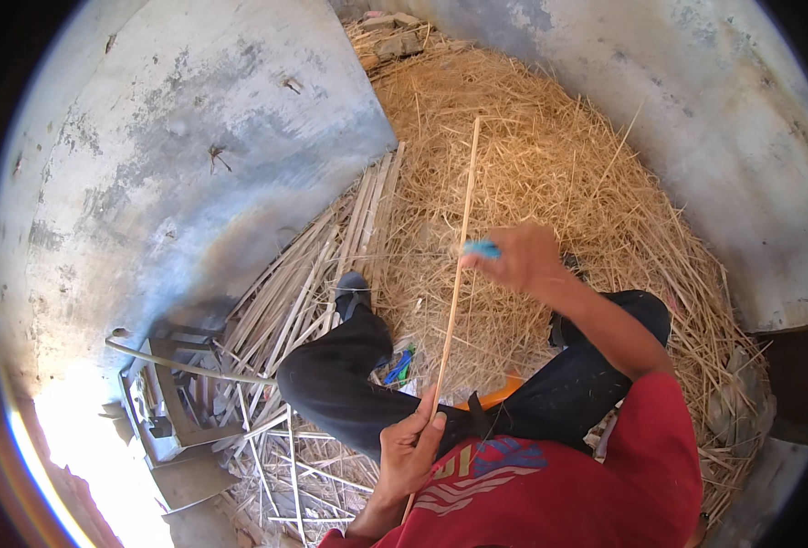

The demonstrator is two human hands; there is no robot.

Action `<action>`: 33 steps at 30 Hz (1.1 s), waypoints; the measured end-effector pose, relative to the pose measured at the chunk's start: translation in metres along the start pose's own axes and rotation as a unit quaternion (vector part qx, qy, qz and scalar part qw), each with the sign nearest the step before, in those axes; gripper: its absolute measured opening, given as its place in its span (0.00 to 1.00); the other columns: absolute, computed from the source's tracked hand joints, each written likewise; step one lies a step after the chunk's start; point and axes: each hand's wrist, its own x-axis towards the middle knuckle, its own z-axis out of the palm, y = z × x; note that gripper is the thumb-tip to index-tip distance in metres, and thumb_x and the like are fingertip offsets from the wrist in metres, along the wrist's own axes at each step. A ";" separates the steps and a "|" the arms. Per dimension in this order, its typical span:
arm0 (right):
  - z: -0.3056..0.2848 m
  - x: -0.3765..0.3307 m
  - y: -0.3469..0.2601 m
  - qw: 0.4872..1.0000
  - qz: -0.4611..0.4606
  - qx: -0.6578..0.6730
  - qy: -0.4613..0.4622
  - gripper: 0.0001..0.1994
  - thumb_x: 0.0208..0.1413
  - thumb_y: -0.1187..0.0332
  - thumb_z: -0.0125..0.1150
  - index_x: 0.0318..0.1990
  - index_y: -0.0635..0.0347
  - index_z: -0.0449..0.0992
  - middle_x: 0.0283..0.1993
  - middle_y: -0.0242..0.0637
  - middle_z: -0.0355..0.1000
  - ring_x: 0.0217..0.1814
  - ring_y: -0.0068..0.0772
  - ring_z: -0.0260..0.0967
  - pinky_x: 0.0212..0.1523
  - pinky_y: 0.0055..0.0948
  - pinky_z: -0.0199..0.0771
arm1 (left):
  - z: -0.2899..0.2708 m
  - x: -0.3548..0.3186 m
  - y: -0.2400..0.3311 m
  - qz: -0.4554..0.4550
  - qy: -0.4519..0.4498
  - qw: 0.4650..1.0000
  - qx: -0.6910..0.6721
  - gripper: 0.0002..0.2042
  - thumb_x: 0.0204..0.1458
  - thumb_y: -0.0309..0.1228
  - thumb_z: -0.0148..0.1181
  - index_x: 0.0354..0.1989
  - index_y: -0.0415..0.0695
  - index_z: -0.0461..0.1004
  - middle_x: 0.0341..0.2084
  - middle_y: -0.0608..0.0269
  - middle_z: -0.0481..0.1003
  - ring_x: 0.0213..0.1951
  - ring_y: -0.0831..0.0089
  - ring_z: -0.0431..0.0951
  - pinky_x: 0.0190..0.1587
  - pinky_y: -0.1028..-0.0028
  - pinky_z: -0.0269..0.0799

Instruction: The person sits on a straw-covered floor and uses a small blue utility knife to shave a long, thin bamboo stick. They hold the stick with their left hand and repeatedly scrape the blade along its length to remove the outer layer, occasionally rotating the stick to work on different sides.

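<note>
A long, thin, pale bamboo strip (471, 178) slants across the middle of the view, its far end over the heap of shavings. My left hand (410, 449) is closed round its lower part, close to my red shirt, with the thumb pressed along it. Farther up, my right hand (518, 258) is closed on a small blue thing (482, 248) held up against or right beside the strip. The right hand is slightly blurred; whether the blue thing has a blade cannot be made out.
Fine shavings (523, 164) cover the floor ahead and to the right. A bundle of flat strips (365, 219) lies left of my foot, with a broken frame (180, 402) beyond. Worn walls (194, 110) stand on both sides. Something orange (500, 395) lies between my legs.
</note>
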 end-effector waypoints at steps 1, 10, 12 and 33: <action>0.004 -0.011 -0.013 0.999 -0.032 0.014 0.009 0.32 0.41 0.28 0.55 0.14 0.51 0.70 0.10 0.32 0.63 0.11 0.33 0.64 0.13 0.34 0.61 | 0.000 0.003 0.002 -0.008 0.007 1.000 -0.009 0.21 0.59 0.25 0.53 0.62 0.39 0.63 0.17 0.79 0.63 0.19 0.91 0.58 0.21 0.87 0.54; 0.008 0.001 0.006 0.999 -0.010 0.007 0.031 0.31 0.42 0.29 0.56 0.17 0.50 0.76 0.10 0.32 0.65 0.11 0.34 0.65 0.14 0.32 0.64 | 0.002 0.002 0.004 -0.029 -0.031 0.998 -0.052 0.22 0.60 0.25 0.52 0.62 0.36 0.62 0.17 0.80 0.62 0.19 0.91 0.58 0.21 0.86 0.55; 0.007 -0.001 -0.001 0.999 -0.040 0.012 0.018 0.31 0.42 0.30 0.56 0.17 0.51 0.76 0.10 0.33 0.65 0.11 0.34 0.65 0.14 0.31 0.64 | -0.001 0.001 0.004 -0.037 -0.005 0.999 -0.038 0.21 0.59 0.25 0.52 0.62 0.35 0.62 0.18 0.81 0.62 0.21 0.91 0.58 0.22 0.87 0.55; -0.002 0.029 0.046 0.989 0.122 -0.055 -0.067 0.35 0.52 0.31 0.45 0.20 0.56 0.76 0.10 0.32 0.63 0.11 0.31 0.61 0.13 0.32 0.61 | -0.005 -0.022 0.010 0.030 -0.034 0.992 0.115 0.20 0.57 0.23 0.54 0.59 0.34 0.65 0.20 0.78 0.65 0.24 0.91 0.60 0.25 0.86 0.58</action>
